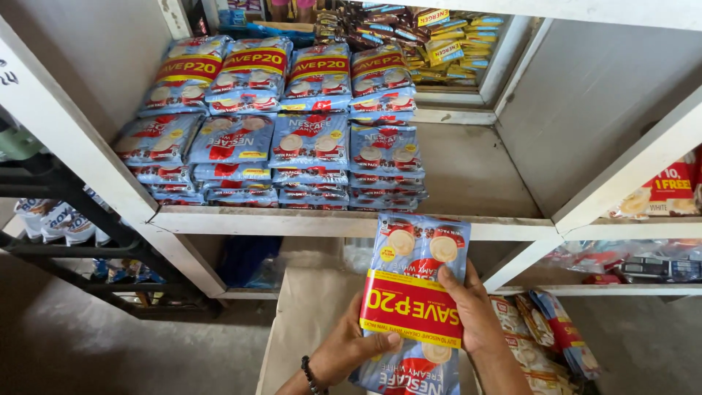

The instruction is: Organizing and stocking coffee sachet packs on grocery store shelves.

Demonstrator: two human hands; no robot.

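Note:
Both my hands hold a blue coffee sachet pack (413, 256) with a red and yellow band across its middle, upside down to me, below the shelf's front edge. My left hand (351, 347), with a dark bead bracelet at the wrist, grips its lower left side. My right hand (472, 311) grips its right edge, thumb on the band. On the white wooden shelf (322, 222) ahead, several stacks of the same blue packs (292, 146) fill the left half in two rows.
The shelf's right half (475, 168) is bare wood. A brown cardboard box (307, 322) sits below my hands. More sachet packs (545, 336) lie at lower right, yellow packs (446, 36) at the back, and a dark metal rack (66, 219) stands at left.

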